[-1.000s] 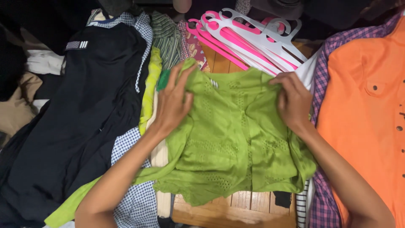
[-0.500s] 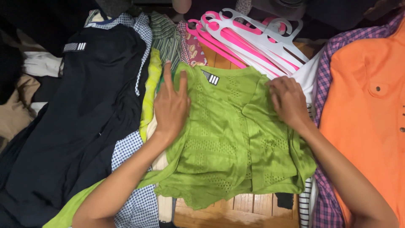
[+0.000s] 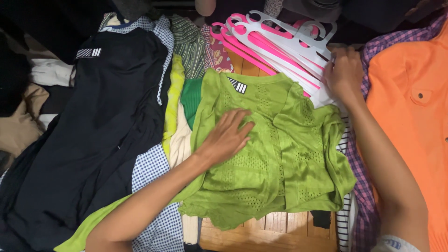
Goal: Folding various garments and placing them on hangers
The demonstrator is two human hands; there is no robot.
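A lime-green knit top (image 3: pixel 280 154) with a small striped neck label lies spread on the wooden surface (image 3: pixel 261 233). My left hand (image 3: pixel 227 135) rests flat on its left front, fingers apart, holding nothing. My right hand (image 3: pixel 344 73) is off the top, up at the right end of a pile of pink and white plastic hangers (image 3: pixel 275 44). Its fingers curl on the end of a white hanger (image 3: pixel 322 58).
A black garment (image 3: pixel 98 130) covers the left side over blue-checked, yellow and green clothes. An orange buttoned shirt (image 3: pixel 410 130) lies on a purple plaid one (image 3: pixel 361 210) at the right. Striped fabric shows under the green top's right edge.
My right hand left the green top's shoulder and moved up right to the hangers. My left hand slid from the top's left shoulder down onto its front.
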